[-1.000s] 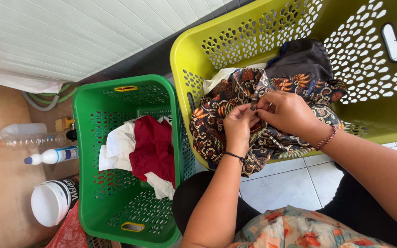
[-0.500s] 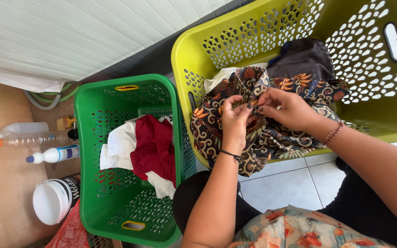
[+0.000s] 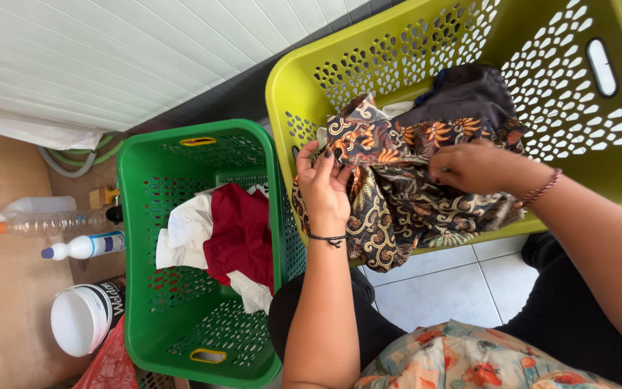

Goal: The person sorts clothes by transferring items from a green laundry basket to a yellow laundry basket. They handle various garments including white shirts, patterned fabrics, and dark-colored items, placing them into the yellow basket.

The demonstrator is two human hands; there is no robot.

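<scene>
Batik cloth (image 3: 397, 194) (draped over yellow basket (image 3: 577, 108) rim) | left hand (image 3: 323, 189) grip pinching it | right hand (image 3: 473, 167) grip clutching it

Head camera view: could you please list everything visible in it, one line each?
Patterned cloth: one, brown and orange, draped over the yellow basket's rim.
Yellow basket: one, right.
Dark garment: one, inside the yellow basket.
Green basket: one, left.
Red cloth: one, in the green basket.
White cloths: several, beside it.
Bottles: three, far left.
White tub: one, lower left.
Left hand: on the patterned cloth.
Right hand: gripping it.
</scene>
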